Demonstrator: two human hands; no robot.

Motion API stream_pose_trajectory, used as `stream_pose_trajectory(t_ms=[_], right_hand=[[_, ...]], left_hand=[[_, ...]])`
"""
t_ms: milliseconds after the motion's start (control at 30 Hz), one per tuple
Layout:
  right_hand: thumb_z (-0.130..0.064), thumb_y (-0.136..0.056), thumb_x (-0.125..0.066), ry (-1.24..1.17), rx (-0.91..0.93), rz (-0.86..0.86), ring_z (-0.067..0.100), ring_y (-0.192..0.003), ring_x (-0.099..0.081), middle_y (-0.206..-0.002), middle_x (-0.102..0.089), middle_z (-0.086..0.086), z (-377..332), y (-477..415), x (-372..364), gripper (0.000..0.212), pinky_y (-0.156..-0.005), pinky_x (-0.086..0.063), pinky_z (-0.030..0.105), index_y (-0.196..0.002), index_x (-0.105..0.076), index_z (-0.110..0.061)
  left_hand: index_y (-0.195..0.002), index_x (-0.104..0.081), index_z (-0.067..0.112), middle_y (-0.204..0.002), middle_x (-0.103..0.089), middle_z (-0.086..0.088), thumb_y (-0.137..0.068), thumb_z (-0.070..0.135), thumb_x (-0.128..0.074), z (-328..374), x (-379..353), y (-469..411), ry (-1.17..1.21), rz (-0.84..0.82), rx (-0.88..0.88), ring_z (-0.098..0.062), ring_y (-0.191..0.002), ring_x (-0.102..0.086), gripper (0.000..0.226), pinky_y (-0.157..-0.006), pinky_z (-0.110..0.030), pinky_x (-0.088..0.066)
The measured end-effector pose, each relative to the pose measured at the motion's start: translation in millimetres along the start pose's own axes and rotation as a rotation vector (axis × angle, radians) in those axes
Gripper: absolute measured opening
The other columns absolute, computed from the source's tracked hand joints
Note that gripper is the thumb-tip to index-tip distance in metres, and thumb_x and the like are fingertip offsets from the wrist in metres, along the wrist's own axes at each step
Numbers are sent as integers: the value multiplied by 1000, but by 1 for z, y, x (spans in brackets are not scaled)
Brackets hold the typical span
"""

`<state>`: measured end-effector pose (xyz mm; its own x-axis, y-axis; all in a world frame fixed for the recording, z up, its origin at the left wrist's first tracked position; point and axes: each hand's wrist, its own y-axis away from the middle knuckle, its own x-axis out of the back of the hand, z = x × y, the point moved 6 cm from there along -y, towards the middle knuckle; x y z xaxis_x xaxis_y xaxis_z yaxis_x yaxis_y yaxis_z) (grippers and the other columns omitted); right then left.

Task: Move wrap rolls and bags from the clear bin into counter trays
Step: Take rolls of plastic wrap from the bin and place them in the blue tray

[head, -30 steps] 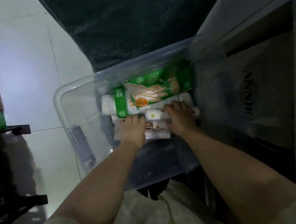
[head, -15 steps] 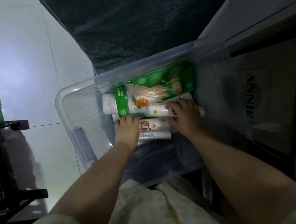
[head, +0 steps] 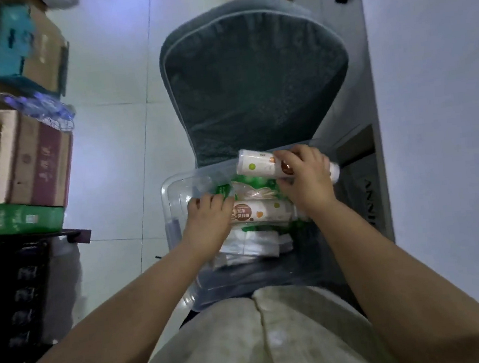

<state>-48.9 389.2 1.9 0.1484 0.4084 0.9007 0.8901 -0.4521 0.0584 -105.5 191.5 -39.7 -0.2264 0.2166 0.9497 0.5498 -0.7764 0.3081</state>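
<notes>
Now raised a wrap roll point(head: 255, 164) to the clear bin point(head: 171, 188) far rim in right grip point(head: 305, 174) clasp; left grip point(head: 208, 217) curled round second roll point(head: 268, 211). Ready for trays.

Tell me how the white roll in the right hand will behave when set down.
The white roll is a smooth cylinder, so it will probably roll on a flat surface. The right hand holds it alone without any sag, so it seems light and stiff. Its glossy wrapper may be slippery.
</notes>
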Motion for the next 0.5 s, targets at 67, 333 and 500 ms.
stream_pose_trajectory(t_ms=[67, 333, 500], right_hand=[[-13, -70, -76, 30, 30, 45, 32, -107, -48, -114, -56, 10, -12, 5, 24, 57, -91, -34, 45, -123, -60, -21], [-17, -73, -77, 138, -16, 298, 28, -110, -46, -117, -55, 6, -59, 58, 98, 55, -97, -31, 46, -124, -58, -25], [-17, -75, -75, 172, -214, 473, 26, -113, -41, -122, -55, 4, -84, 126, 103, 54, -99, -24, 40, -124, -59, -31]], left_hand=[[-122, -54, 14, -116, -60, -9, -76, 27, -68, 2, 24, 4, 12, 70, -5, -32, -104, -52, 50, -86, -45, -38], [-105, -64, 15, -102, -68, -6, -63, 26, -82, 4, 97, 26, 34, 278, -178, -32, -91, -59, 48, -78, -42, -46], [-112, -62, 20, -109, -65, 0, -65, 26, -80, 3, 113, 65, 92, 358, -386, -29, -100, -56, 50, -82, -44, -43]])
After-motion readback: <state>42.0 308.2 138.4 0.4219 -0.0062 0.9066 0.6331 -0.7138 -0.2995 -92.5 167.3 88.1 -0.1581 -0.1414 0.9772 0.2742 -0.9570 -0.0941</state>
